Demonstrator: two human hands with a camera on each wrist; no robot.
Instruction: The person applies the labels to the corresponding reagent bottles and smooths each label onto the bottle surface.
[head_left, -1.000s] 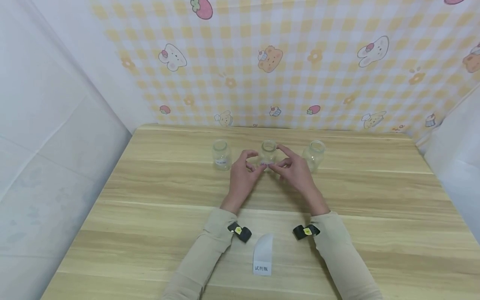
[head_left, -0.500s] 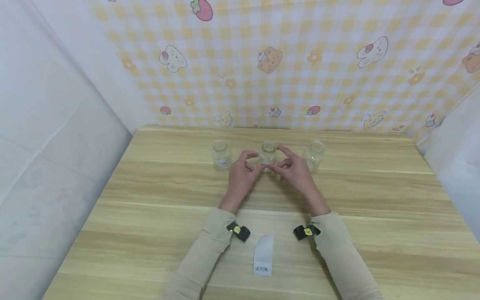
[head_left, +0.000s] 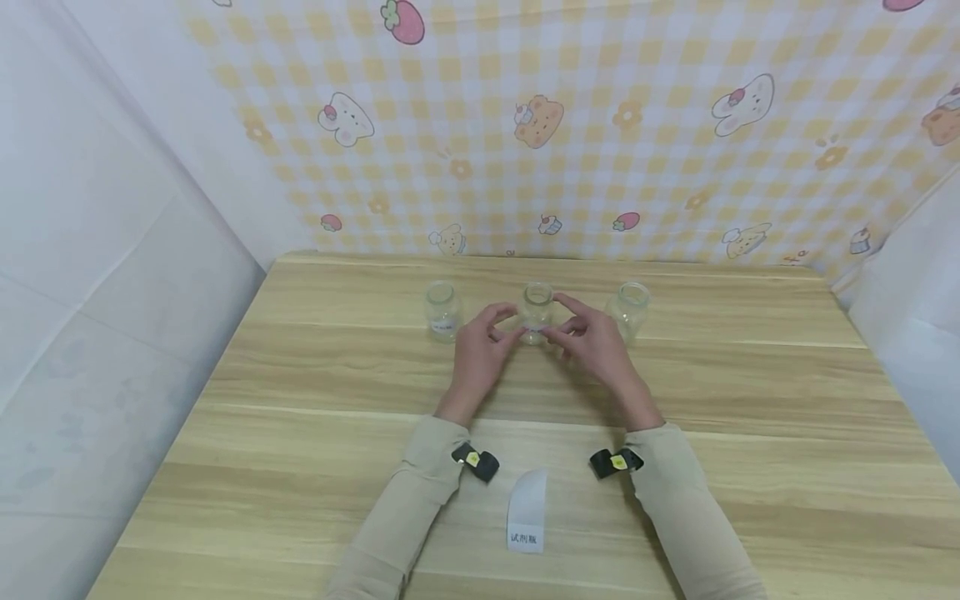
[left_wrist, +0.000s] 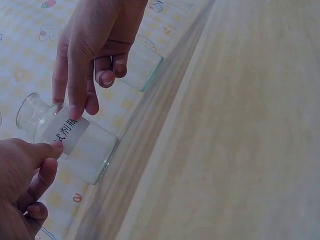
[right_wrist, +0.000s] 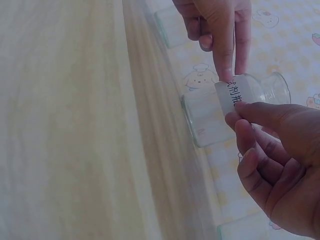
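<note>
The middle clear glass bottle (head_left: pixel 537 310) stands upright near the table's back edge. A white label (left_wrist: pixel 70 131) with black characters lies across its front. My left hand (head_left: pixel 478 354) is at the bottle's left side, its thumb pressing the label's left end and its index finger bent around the glass. From the right, my right hand (head_left: pixel 597 348) presses the label's other end with its thumb, and its index finger reaches behind the bottle near the neck. The bottle's back is partly hidden by fingers in both wrist views.
A labelled glass bottle (head_left: pixel 443 310) stands to the left. Another glass bottle (head_left: pixel 628 310) is at the right, close to my right hand. Between my forearms lies a pale paper strip (head_left: pixel 528 504) with a printed label at its near end. A patterned cloth (head_left: pixel 480 167) hangs behind the table.
Both thumbs have moved apart, from the label's middle toward its two ends, so more of the label shows. The bottles and the paper strip have stayed in place.
</note>
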